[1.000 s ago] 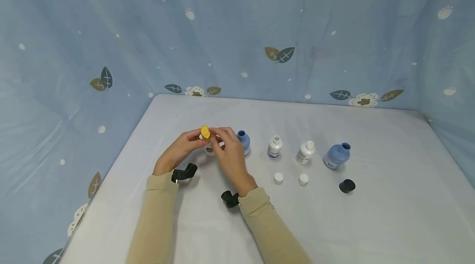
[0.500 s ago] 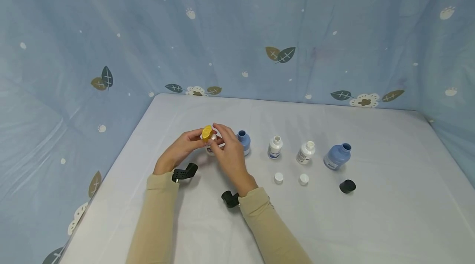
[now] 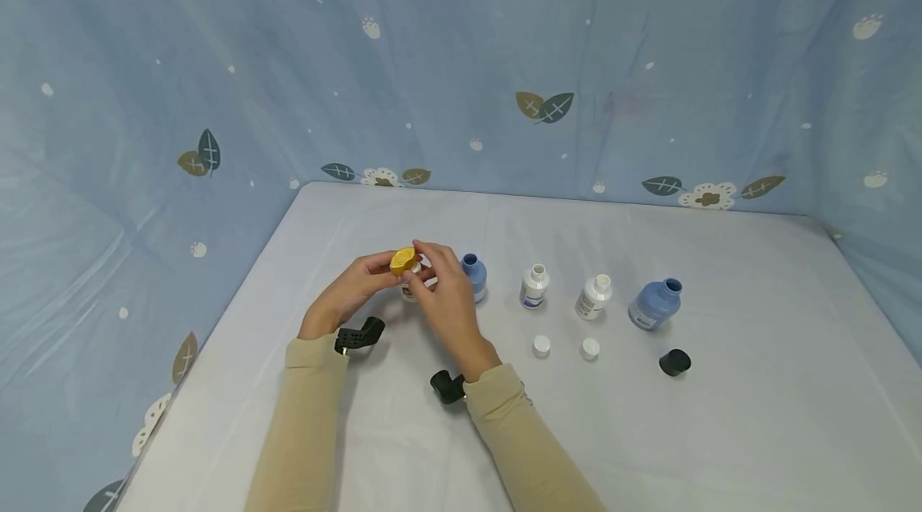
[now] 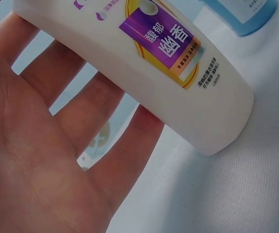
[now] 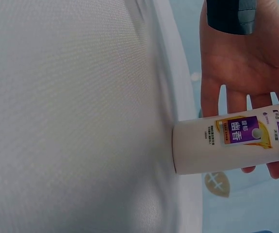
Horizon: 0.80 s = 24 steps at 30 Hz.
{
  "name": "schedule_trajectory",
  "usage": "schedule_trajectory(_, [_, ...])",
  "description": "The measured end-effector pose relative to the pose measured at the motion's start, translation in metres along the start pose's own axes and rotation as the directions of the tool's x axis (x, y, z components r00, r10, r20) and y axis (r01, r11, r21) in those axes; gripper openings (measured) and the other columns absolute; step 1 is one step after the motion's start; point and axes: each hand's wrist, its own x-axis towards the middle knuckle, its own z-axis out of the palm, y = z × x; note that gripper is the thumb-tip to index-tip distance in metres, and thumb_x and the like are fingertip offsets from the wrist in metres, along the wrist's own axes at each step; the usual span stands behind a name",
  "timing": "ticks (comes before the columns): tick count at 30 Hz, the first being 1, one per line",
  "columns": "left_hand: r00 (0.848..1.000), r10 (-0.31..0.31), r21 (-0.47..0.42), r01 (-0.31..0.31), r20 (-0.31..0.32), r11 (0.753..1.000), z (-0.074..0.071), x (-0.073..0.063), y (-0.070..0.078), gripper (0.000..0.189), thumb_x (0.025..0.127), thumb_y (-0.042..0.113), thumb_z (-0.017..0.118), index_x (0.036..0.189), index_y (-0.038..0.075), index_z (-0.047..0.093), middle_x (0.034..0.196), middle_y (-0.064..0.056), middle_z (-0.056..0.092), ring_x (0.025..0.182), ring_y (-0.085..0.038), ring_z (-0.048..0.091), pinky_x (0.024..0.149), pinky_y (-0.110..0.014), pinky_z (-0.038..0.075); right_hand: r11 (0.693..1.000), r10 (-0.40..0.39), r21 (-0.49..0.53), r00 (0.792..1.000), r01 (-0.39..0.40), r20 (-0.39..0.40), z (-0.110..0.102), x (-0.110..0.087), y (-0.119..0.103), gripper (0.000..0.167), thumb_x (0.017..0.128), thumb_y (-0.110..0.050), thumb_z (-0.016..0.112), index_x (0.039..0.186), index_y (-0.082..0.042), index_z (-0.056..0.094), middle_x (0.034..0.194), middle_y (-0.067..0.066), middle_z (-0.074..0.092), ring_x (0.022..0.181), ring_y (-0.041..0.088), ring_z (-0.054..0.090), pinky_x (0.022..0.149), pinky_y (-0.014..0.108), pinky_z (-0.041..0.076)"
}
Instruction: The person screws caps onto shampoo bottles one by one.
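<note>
In the head view my left hand (image 3: 353,288) holds a white body wash bottle (image 3: 408,290) upright near its top. A purple label with Chinese print marks the bottle (image 4: 144,58) in the left wrist view, where the fingers (image 4: 124,155) reach behind it. The bottle's base (image 5: 188,148) is down at the white table in the right wrist view. My right hand (image 3: 448,304) pinches the faceted gold cap (image 3: 403,260) at the bottle's top between thumb and fingers. The bottle's neck is mostly hidden by the fingers.
Just right of my hands stands a blue open-necked bottle (image 3: 473,278). Farther right are two white uncapped bottles (image 3: 534,288) (image 3: 594,298) and another blue bottle (image 3: 654,304). Two white caps (image 3: 541,346) (image 3: 590,349) and a black cap (image 3: 675,362) lie in front of them.
The gold cap has turned at the bottle's top, showing a broader face now. My right fingers have shifted their grip slightly around it; the left hand has stayed almost still.
</note>
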Motion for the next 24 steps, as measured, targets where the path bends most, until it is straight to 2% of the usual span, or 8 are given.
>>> schedule_trajectory(10, [1.0, -0.004, -0.03, 0.003, -0.006, 1.0, 0.0002, 0.0005, -0.0002, 0.044, 0.084, 0.026, 0.062, 0.125, 0.011, 0.053, 0.125, -0.006, 0.052, 0.114, -0.021, 0.045, 0.098, -0.045, 0.028, 1.0, 0.0, 0.024, 1.0, 0.001, -0.019, -0.0006, -0.0009, 0.0019, 0.034, 0.087, -0.022, 0.058, 0.121, -0.016, 0.054, 0.115, -0.004, 0.049, 0.078, 0.004, 0.052, 0.06, 0.017, 0.046])
schedule_trajectory(24, [0.999, -0.005, -0.018, 0.005, -0.037, 1.0, -0.0012, 0.0012, -0.0025, 0.042, 0.084, 0.029, 0.062, 0.12, 0.01, 0.056, 0.122, -0.006, 0.053, 0.111, -0.022, 0.046, 0.095, -0.043, 0.031, 0.998, 0.021, 0.063, 0.999, -0.019, -0.036, -0.0013, -0.0006, 0.0019, 0.022, 0.089, -0.019, 0.054, 0.111, -0.017, 0.058, 0.106, -0.006, 0.053, 0.079, 0.005, 0.052, 0.061, 0.019, 0.046])
